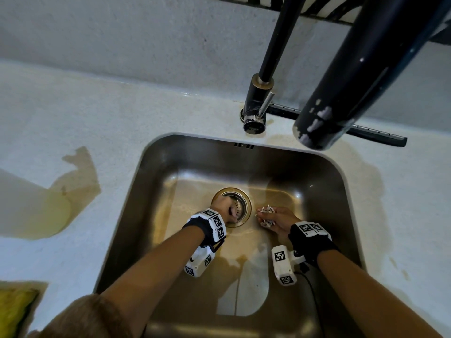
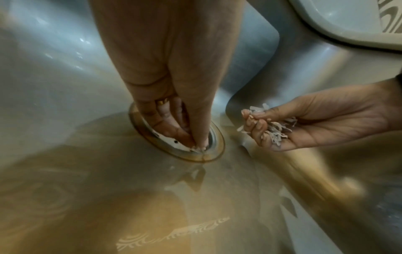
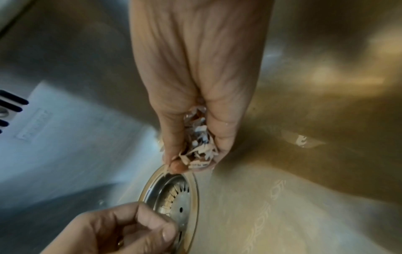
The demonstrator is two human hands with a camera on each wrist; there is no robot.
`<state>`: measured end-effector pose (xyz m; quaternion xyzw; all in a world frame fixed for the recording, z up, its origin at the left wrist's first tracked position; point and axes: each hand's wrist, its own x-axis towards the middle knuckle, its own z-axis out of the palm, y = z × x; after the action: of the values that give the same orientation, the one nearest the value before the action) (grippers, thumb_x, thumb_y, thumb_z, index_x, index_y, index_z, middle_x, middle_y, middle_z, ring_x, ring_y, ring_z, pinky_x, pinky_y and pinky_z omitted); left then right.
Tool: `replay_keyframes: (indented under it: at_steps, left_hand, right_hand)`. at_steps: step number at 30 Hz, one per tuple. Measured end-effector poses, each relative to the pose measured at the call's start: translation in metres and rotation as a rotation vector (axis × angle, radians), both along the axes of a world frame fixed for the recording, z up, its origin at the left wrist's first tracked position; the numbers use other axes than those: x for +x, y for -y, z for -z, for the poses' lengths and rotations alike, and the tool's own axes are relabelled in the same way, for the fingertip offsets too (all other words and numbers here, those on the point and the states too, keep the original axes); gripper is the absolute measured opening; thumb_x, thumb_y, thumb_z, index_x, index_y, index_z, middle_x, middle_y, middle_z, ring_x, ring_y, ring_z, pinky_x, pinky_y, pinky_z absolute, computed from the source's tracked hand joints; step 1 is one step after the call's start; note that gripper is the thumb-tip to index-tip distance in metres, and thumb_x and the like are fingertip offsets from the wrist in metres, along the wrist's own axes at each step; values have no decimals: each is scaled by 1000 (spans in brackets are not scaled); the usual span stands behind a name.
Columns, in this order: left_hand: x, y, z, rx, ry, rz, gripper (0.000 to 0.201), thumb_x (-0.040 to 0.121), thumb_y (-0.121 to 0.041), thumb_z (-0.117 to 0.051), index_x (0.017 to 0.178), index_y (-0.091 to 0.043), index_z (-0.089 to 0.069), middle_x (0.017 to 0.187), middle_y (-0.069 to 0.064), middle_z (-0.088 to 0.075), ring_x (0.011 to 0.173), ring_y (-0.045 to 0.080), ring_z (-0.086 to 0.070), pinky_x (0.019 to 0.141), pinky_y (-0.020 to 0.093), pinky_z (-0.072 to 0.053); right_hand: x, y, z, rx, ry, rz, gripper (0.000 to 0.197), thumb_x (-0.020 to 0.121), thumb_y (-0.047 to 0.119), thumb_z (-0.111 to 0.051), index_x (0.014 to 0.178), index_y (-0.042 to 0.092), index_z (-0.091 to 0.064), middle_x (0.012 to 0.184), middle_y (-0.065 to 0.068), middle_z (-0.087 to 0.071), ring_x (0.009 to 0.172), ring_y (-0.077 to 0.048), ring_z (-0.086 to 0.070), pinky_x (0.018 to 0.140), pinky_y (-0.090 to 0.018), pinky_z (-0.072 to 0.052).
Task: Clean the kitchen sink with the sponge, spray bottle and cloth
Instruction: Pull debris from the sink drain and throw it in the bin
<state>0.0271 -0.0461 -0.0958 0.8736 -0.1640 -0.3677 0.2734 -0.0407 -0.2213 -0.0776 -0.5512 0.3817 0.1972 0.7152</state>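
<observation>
A steel sink (image 1: 156, 172) holds brownish water around its round drain strainer (image 1: 245, 203). My left hand (image 1: 224, 207) reaches down into the strainer (image 2: 214, 137), its fingertips (image 2: 195, 142) pinching pale scraps at the rim. Just right of the drain, my right hand (image 1: 275, 219) is cupped palm up, fingers curled round a heap of white food scraps (image 1: 266, 214); the scraps (image 3: 200, 151) fill the palm, and the same scraps (image 2: 276, 128) show in the left wrist view. A yellow-green sponge (image 1: 14, 311) lies on the counter at bottom left. Spray bottle and cloth are out of sight.
The black faucet spout (image 1: 327, 113) hangs over the sink's back right, its base (image 1: 256, 111) behind the basin. A black squeegee (image 1: 366, 132) lies behind the sink. Brown puddles (image 1: 63, 203) stain the white counter on the left and around the right rim.
</observation>
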Motion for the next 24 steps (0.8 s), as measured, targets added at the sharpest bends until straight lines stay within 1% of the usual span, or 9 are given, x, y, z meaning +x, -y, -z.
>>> replay_keyframes:
  at_steps: [2, 5, 6, 8, 12, 15, 17, 20, 24]
  left_hand:
    - [4, -8, -4, -4, 13, -14, 29, 78, -6, -72, 60, -18, -53, 89, 7, -66, 95, 21, -63, 84, 23, -47]
    - [10, -22, -5, -37, 55, -86, 36, 78, -6, -68, 62, -23, -42, 90, 12, -60, 85, 27, -60, 81, 30, -50]
    - [12, -26, -5, -61, 63, -107, 35, 78, -6, -69, 64, -24, -42, 91, 14, -60, 86, 31, -62, 83, 34, -53]
    - [13, -32, -6, -124, 50, -123, 28, 77, -1, -69, 69, -21, -51, 86, 14, -63, 87, 31, -65, 86, 38, -54]
    - [10, -29, -5, -151, 72, -119, 7, 79, -1, -69, 85, -4, -71, 98, 12, -68, 91, 19, -61, 94, 30, -49]
    - [1, -19, 2, -123, 47, -39, 14, 82, -1, -66, 94, -2, -73, 105, 11, -69, 102, 21, -61, 97, 26, -45]
    - [-3, -15, 5, -74, 8, 9, 19, 84, -5, -66, 102, -3, -71, 111, 12, -67, 107, 22, -60, 96, 25, -45]
    - [-3, -14, 2, -26, -42, 88, 22, 83, -10, -69, 103, -2, -72, 110, 13, -69, 107, 24, -61, 95, 26, -46]
    - [-2, -11, 2, 20, 6, 110, 17, 86, -1, -61, 100, 2, -71, 113, 13, -64, 103, 25, -63, 86, 19, -44]
  right_hand:
    - [3, -7, -1, 1, 4, -18, 13, 84, -9, -59, 84, 3, -64, 64, -4, -68, 56, -9, -65, 55, -17, -55]
    - [8, -16, -2, 2, 16, -62, 13, 82, -7, -62, 85, 5, -65, 73, -5, -67, 68, -12, -63, 67, -18, -54]
    - [9, -18, -2, 10, 17, -74, 13, 82, -7, -62, 85, 6, -66, 78, -6, -67, 73, -14, -63, 73, -20, -53]
    - [11, -20, -2, 21, 19, -79, 14, 83, -7, -61, 87, 5, -66, 82, -8, -66, 78, -16, -62, 77, -21, -53]
    - [10, -21, 1, 4, 14, -100, 15, 83, -6, -62, 94, 4, -67, 80, -6, -67, 75, -13, -64, 74, -20, -53]
    - [8, -20, 6, 12, 9, -88, 14, 83, -8, -61, 87, 5, -66, 76, -6, -67, 66, -11, -65, 61, -16, -54]
    - [6, -19, 7, 11, 5, -84, 15, 82, -9, -61, 84, 5, -66, 72, -4, -69, 67, -11, -64, 62, -15, -55]
    - [4, -16, 7, 13, 8, -82, 17, 82, -10, -60, 82, 6, -66, 63, 1, -71, 61, -8, -65, 62, -15, -54]
    - [4, -14, 9, 14, 16, -72, 17, 82, -10, -60, 81, 5, -65, 62, 2, -70, 67, -11, -63, 66, -17, -53]
